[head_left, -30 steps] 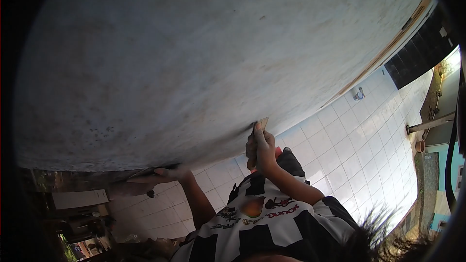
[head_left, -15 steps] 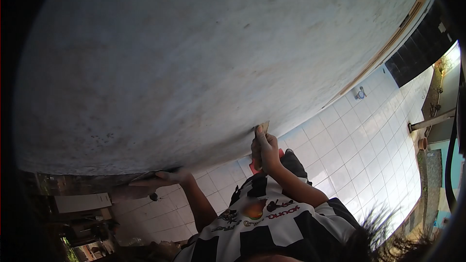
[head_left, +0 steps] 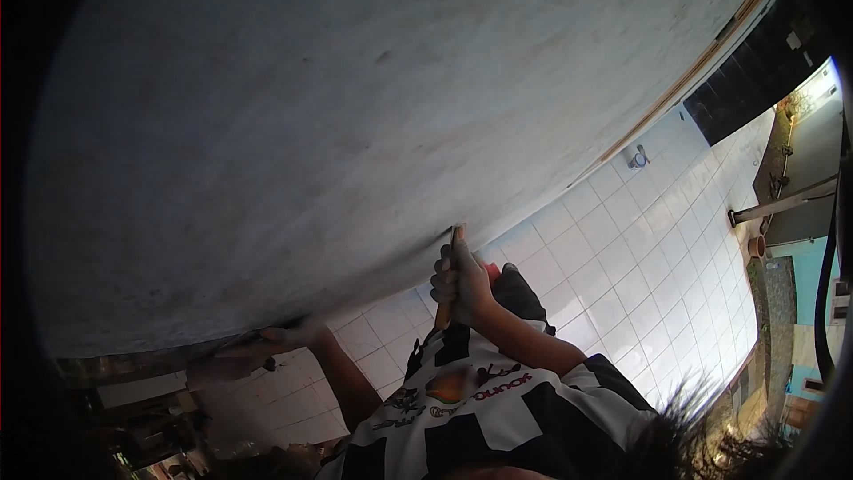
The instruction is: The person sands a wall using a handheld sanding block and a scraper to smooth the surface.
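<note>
A broad, mottled pale wall point(head_left: 293, 124) fills most of the view, above a white tiled floor point(head_left: 622, 276). Below it is the wearer's black-and-white shirt point(head_left: 480, 400). The left hand point(head_left: 258, 349), fingers extended, is at the wall's shadowed lower edge; whether it holds anything I cannot tell. The right hand point(head_left: 459, 280) is closed around a scraper point(head_left: 442, 315), its tip up at the wall surface. A small metal tap point(head_left: 638, 157) shows farther right.
</note>
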Demonstrator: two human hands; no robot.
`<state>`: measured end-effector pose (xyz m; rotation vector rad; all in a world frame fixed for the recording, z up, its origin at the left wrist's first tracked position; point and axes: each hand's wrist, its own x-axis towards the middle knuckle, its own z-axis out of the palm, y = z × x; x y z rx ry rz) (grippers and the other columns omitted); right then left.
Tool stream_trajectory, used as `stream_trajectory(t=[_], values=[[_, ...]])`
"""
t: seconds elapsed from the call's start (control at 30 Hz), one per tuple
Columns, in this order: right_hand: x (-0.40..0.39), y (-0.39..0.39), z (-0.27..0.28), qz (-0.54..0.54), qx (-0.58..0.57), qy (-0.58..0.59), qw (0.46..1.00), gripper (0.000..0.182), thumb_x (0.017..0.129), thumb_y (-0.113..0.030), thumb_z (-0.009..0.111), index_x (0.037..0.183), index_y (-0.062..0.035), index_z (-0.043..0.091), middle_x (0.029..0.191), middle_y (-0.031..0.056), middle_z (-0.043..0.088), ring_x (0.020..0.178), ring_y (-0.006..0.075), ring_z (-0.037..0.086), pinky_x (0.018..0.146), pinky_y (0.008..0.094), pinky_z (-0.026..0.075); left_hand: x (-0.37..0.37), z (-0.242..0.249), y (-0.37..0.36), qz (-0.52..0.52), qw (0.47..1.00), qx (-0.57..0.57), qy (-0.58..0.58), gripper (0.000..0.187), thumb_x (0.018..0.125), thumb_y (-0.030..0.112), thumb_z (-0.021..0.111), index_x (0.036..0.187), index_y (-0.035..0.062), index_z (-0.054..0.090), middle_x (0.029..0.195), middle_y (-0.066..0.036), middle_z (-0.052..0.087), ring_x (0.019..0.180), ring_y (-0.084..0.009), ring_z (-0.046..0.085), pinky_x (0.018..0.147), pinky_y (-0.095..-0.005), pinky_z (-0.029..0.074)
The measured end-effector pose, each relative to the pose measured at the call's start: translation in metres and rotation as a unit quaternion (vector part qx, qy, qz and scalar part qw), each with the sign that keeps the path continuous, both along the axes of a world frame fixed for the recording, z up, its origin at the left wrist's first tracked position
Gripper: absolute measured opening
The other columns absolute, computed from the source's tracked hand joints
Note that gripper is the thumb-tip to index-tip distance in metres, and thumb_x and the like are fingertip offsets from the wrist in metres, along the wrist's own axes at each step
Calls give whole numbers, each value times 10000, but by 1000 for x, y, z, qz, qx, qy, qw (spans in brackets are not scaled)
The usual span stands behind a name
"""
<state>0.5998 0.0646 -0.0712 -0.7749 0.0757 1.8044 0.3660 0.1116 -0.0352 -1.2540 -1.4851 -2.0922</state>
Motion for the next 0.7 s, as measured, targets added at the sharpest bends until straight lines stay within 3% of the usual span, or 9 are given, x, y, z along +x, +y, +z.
stream_trajectory(t=[0.2, 0.37, 0.7], values=[[29, 16, 13, -79, 55, -13, 995, 550, 973, -648, 388, 688, -180, 433, 524, -86, 208, 417, 57, 167, 400, 234, 157, 11, 11, 2, -43, 999, 25, 3, 776, 1021, 472, 324, 1558, 44, -37, 1589, -240, -16, 1448, -358, 198, 1147, -480, 301], [16, 5, 8, -25, 1, 19, 1000, 548, 961, -660, 406, 695, -182, 427, 522, -86, 214, 413, 56, 173, 395, 230, 156, 12, 5, 6, -45, 999, 14, 1, 781, 1020, 468, 327, 1555, 26, -32, 1590, -245, -12, 1455, -356, 180, 1160, -474, 271], [9, 4, 6, -17, 0, 20, 1000, 556, 959, -656, 417, 691, -170, 439, 520, -84, 224, 417, 56, 183, 399, 231, 167, 5, 8, 11, -66, 997, 14, 32, 785, 1020, 466, 336, 1553, 13, -22, 1589, -252, -7, 1456, -356, 174, 1164, -471, 250]])
